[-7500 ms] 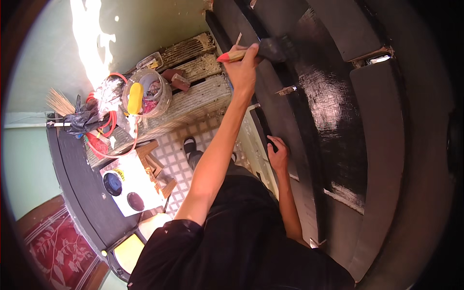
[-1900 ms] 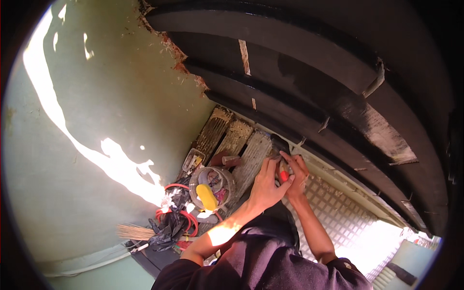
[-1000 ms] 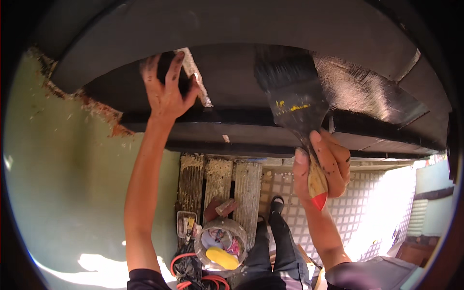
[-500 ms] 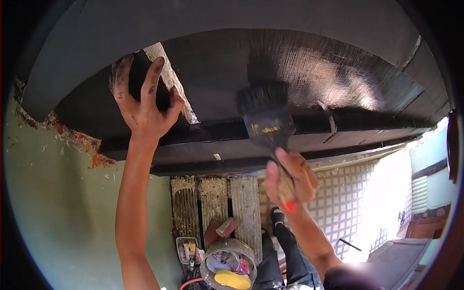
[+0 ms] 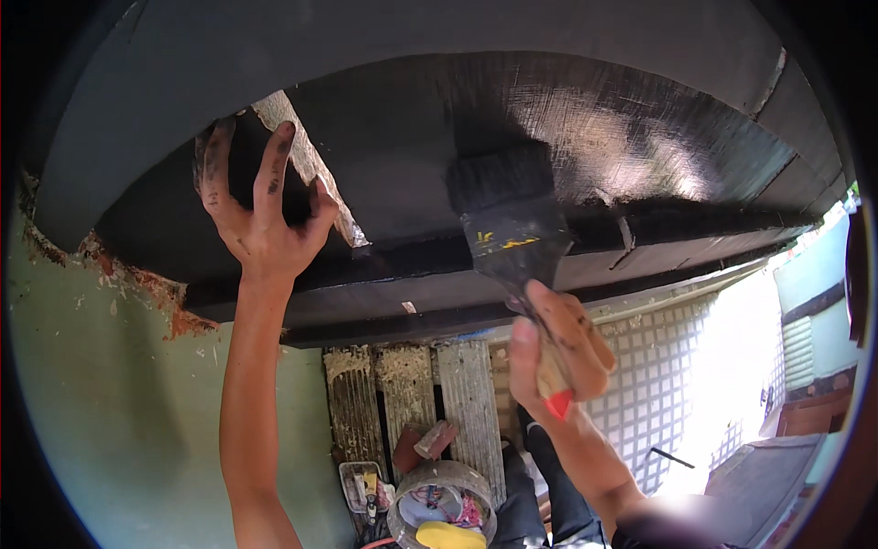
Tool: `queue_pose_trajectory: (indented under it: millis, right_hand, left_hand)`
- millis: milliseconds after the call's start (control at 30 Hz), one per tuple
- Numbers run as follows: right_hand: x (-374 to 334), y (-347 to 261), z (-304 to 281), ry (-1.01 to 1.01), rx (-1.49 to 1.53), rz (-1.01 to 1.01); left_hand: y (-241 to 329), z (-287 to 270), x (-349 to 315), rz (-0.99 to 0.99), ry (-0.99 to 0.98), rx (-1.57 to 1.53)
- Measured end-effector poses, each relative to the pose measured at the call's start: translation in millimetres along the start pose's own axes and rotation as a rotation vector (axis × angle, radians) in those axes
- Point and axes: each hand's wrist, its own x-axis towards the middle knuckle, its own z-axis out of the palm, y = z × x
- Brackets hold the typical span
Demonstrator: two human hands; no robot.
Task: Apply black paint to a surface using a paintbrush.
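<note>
Fingers of the left hand splay, released, beside the pale strip; right of that strip, a broad paintbrush meets the black panel, its handle clasped by the fingers of the right hand.
</note>
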Motion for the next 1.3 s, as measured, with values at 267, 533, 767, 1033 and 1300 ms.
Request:
queue_pose_trajectory:
  millis: [267, 533, 767, 1033, 1300]
  right_hand:
    - [23, 13, 25, 0.179, -0.100, -0.196]
    - [15, -16, 14, 0.124, 0.011, -0.053]
    - [-10, 3, 34, 0.059, -0.119, 0.034]
    - [25, -24, 21, 0.194, -0.007, 0.006]
    - [-29, -15, 7, 0.045, -0.090, 0.176]
  left_hand:
    - [8, -1, 4, -0.011, 0.023, -0.010]
    - [1, -1, -3, 0.002, -0.008, -0.008]
    - [2, 7, 3, -0.010, 0.020, -0.012]
    - [1, -1, 0, 0.005, 0.011, 0.012]
    - [-3, -7, -2, 0.040, -0.058, 0.021]
